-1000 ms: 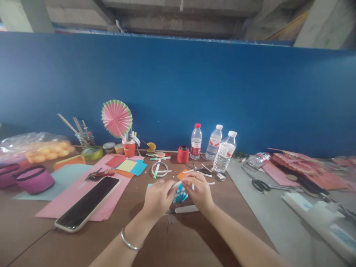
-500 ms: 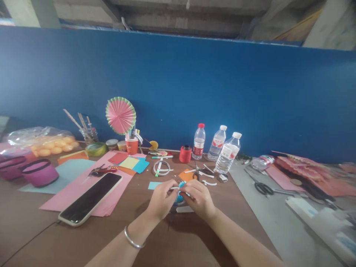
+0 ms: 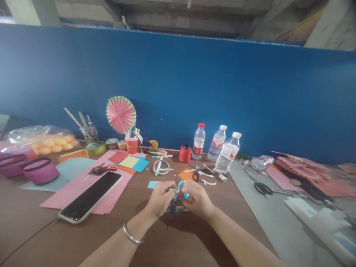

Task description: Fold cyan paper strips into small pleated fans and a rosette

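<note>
My left hand point(image 3: 161, 198) pinches a thin white strip point(image 3: 174, 190) between thumb and fingers. Close beside it, my right hand point(image 3: 198, 197) has its fingers closed on a small blue paper piece point(image 3: 180, 184), whose ruffled edge shows between the hands. More blue paper shows just below the fingertips, over a clear round item point(image 3: 177, 208) on the brown table point(image 3: 155, 241). The fingers hide part of the blue piece. A light blue paper square point(image 3: 153, 184) lies beyond my left hand.
Beyond the hands lie black scissors point(image 3: 195, 175), an orange paper point(image 3: 185, 174) and white strips. Upright bottles point(image 3: 198, 142) and a red spool point(image 3: 185, 153) stand at the back. A phone point(image 3: 90, 196) lies on pink paper at the left.
The blue paper between my hands has turned and more of its ruffled edge shows. Both hands have shifted slightly, and the white piece below them is now mostly covered.
</note>
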